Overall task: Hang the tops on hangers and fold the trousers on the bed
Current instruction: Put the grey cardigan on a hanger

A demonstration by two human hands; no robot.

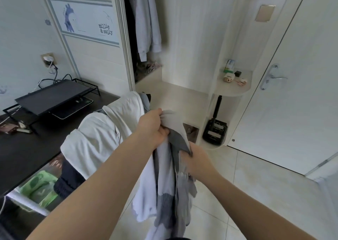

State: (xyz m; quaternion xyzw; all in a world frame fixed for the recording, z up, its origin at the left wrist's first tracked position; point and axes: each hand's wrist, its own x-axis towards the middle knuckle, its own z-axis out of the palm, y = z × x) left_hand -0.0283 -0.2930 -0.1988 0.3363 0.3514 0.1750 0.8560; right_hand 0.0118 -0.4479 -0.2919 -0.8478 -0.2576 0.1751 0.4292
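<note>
Wardrobe door panel (86, 20): "millie & sally" printed beside cartoon figure. No other text legible.

Two hands: left hand (152, 128), right hand (196, 162). One grey-and-white top (164, 175) held between them. One white garment (102, 135) draped beside desk (27, 153). One monitor stand (53, 96). One door handle (272, 76). One wall poster (86, 21).

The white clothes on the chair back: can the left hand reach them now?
Probably not at once. The left hand is shut on the grey and white garment, as is the right hand. The white clothes lie close, unblocked.
</note>
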